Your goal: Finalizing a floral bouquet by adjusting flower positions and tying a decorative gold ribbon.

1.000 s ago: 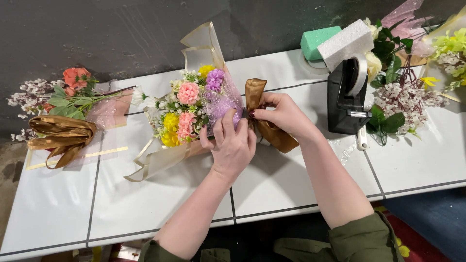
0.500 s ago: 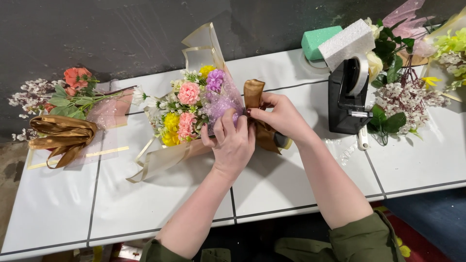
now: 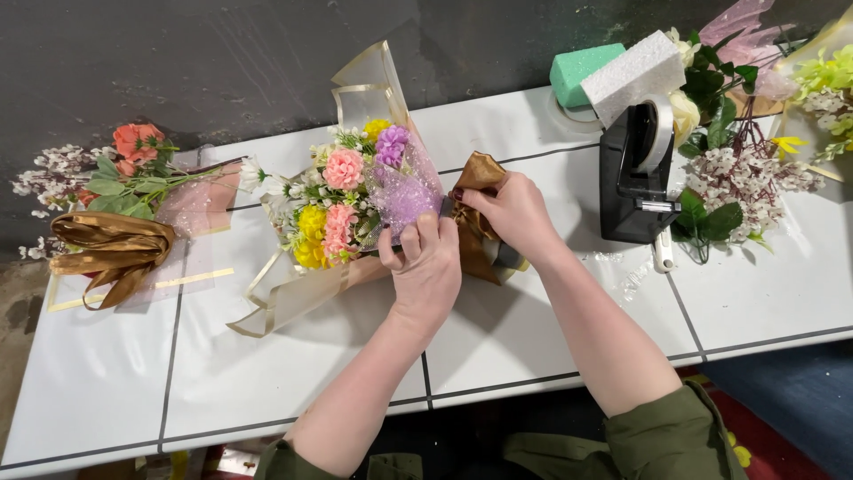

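A bouquet (image 3: 355, 200) of pink, yellow and purple flowers lies on the white table (image 3: 267, 382), wrapped in sheer paper with gold edging. My left hand (image 3: 425, 267) presses down on the wrapped stems at the bouquet's neck. My right hand (image 3: 506, 213) pinches a brown-gold satin ribbon bow (image 3: 475, 178) right beside the left hand, at the same neck. Part of the ribbon is hidden under both hands.
A second bouquet (image 3: 115, 182) with a gold bow (image 3: 107, 249) lies at the far left. A black tape dispenser (image 3: 635, 178) stands to the right, with a green foam block (image 3: 582, 71), a white foam block (image 3: 635, 67) and loose flowers (image 3: 746, 169) behind it.
My right hand has pulled the gold ribbon in closer to the bouquet's neck, and the bow looks more bunched. My left hand stays pressed in place.
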